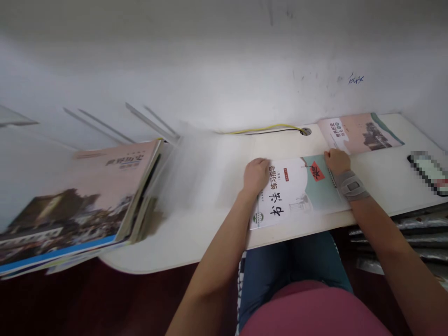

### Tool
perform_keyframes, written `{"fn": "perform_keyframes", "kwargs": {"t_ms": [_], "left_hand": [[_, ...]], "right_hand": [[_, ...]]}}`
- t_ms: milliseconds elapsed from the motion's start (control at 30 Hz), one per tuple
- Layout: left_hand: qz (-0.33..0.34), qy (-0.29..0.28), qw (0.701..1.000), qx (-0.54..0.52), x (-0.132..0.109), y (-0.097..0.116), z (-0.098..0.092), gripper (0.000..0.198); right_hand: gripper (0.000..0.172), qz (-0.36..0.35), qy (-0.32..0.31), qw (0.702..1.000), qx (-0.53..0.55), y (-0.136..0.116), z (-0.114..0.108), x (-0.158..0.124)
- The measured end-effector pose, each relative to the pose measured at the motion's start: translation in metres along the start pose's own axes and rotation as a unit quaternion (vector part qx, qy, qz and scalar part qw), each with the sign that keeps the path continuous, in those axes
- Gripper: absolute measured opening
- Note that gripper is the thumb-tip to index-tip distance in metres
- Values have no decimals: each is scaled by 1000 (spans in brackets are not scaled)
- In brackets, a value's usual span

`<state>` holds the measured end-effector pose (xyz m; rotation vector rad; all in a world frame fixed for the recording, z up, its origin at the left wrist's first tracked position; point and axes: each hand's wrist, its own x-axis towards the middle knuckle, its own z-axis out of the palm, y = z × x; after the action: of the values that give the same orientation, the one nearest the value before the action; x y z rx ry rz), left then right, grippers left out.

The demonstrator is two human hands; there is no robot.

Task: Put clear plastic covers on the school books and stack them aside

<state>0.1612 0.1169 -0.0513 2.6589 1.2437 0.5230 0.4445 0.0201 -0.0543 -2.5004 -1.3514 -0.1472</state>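
The workbook (297, 193) on the desk (210, 224) is gripped at its left edge by the curled left hand (256, 175), at its far corner by the curled right hand (337, 161).

The person's arms are bare from elbow to fingers, L hand (256, 175) and R hand (336, 161) incl. A grey fabric band (351, 185) wraps the R wrist, w/ a small dark rectangular patch in a paler frame on its top side. Legs are in blue denim jeans (280, 266), w/ darker folds. Over them sits a plain dusky-pink top (308, 310).
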Motion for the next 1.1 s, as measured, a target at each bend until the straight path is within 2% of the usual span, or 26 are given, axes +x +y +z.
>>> {"fn": "perform_keyframes", "kwargs": {"t_ms": [100,167,200,267,333,433,567,733,833,967,1100], "left_hand": [[4,-1,1000,6,1,4,3,35],[4,-2,1000,17,1,5,2,35],[5,-4,1000,22,1,6,2,34],[6,-6,1000,27,1,6,1,34],[-1,-6,1000,31,1,7,1,34],[-24,-8,999,38,1,7,1,35],[-45,-23,998,46,2,9,2,35],[-49,-26,996,63,15,14,0,37],[-91,-32,995,6,29,13,-5,40],[-137,-69,985,-83,48,2,-13,34],[-159,-85,971,-158,53,-13,-27,30]], "right_hand": [[38,-54,50,997,9,-7,-10,-7],[42,-158,81,984,16,-15,-15,-14],[43,-222,74,972,16,-19,-16,-18],[47,-323,13,946,9,-27,-12,-24],[50,-359,-56,932,2,-28,-5,-27],[58,-329,-88,940,-4,-16,7,-25],[64,-282,-64,957,-11,6,17,-19],[64,-264,-46,963,-35,6,20,-22],[61,-256,-45,964,-46,2,19,-24],[60,-253,-41,965,-47,0,19,-25],[60,-257,-35,965,-39,1,18,-25]]}}
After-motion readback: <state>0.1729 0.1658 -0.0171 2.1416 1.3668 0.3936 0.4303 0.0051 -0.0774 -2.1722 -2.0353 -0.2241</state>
